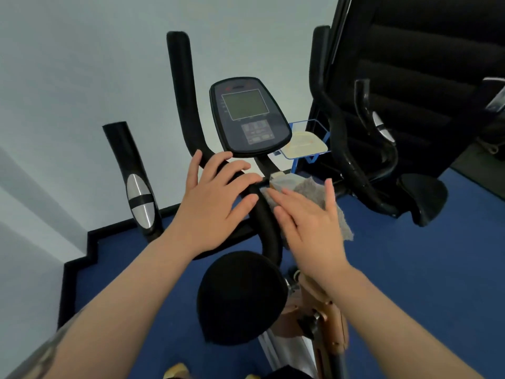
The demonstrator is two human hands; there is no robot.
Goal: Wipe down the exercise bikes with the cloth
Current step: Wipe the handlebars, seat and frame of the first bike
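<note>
An exercise bike stands in front of me, with black foam handlebars (269,233), a dark console (249,116) with a grey screen, and a black saddle (240,296) below. My left hand (216,198) rests over the handlebar just under the console, fingers spread. My right hand (311,214) presses a grey cloth (314,191) flat against the right side of the handlebar stem, fingers extended. Most of the cloth lies under that hand, and its frayed edge sticks out to the right.
A second exercise bike (363,165) with black handlebars and saddle stands to the right. Behind it is a large black machine (410,77). A blue wire stand with a beige tray (304,144) sits by the white wall. The floor (410,269) is blue carpet.
</note>
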